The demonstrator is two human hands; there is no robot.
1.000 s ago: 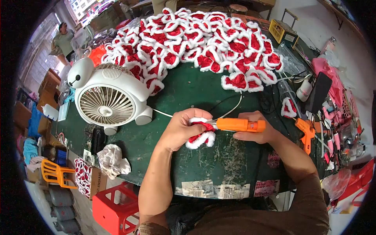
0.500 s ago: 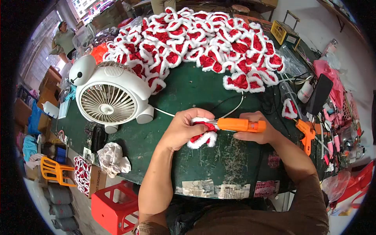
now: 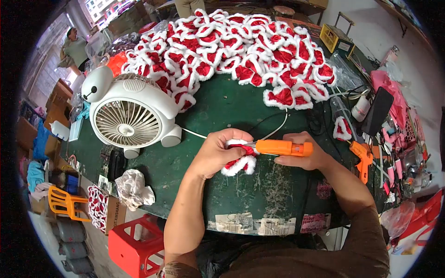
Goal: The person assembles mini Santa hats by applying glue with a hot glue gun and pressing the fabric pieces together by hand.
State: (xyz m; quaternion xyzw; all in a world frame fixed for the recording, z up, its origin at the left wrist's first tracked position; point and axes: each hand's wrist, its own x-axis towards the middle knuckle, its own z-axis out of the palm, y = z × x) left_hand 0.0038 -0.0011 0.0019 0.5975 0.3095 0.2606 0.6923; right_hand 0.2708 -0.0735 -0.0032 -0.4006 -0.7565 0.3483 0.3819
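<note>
Over the green table [image 3: 222, 106], my left hand [image 3: 219, 153] pinches a small red piece with white fluffy trim [image 3: 239, 166]. My right hand [image 3: 303, 150] is closed round an orange glue gun [image 3: 283, 148], which points left. Its nozzle meets the upper part of the red piece, close to my left fingertips; the exact contact spot is too small to make out. A large heap of similar red and white pieces [image 3: 232, 42] lies across the far side of the table.
A white fan [image 3: 126, 124] stands at the left, near a crumpled cloth [image 3: 134, 187]. On the right are a second orange glue gun [image 3: 362, 160], a black phone-like object [image 3: 378, 111] and cables. A red stool [image 3: 130, 250] is below. Another person [image 3: 75, 48] is far left.
The view has shifted slightly since the first frame. Both hands keep nearly the same pose, and the glue gun has moved very slightly left since the middle frame.
</note>
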